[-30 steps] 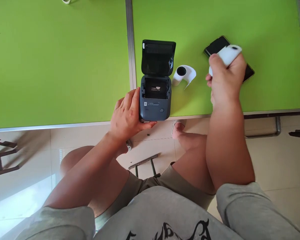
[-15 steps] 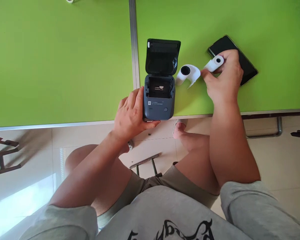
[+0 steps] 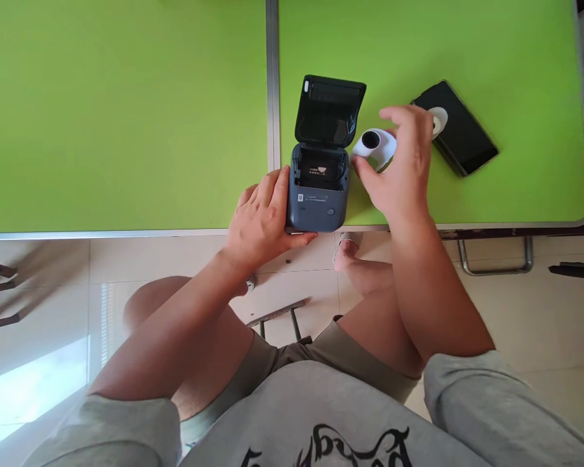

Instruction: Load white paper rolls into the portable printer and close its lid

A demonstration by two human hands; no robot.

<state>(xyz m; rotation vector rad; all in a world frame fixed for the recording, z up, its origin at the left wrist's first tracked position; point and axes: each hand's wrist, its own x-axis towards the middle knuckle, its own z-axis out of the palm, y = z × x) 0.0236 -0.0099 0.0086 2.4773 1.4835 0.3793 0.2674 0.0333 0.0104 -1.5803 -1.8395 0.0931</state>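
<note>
A dark blue-grey label printer (image 3: 315,211) stands at the table's front edge, its black lid (image 3: 329,110) raised and its paper bay showing. My left hand (image 3: 257,217) grips the printer's left side, with the thumb along its front. Right of the printer sits a white paper roll (image 3: 383,150) with a black core and a loose, curved strip. My right hand (image 3: 405,165) is at this roll, thumb by its near side and fingers spread above its right side; contact is hard to tell. Behind that hand, a second white roll (image 3: 440,122) rests on the black phone (image 3: 467,146), partly hidden.
The green table (image 3: 126,117) has a metal seam (image 3: 272,84) left of the printer and a metal rim in front. Below are my legs, a stool (image 3: 279,311) and a bent metal table leg (image 3: 496,267) at the right.
My right hand has let go of the second roll, which now lies on the phone. It has moved left to the black-cored roll. My left hand stays on the printer.
</note>
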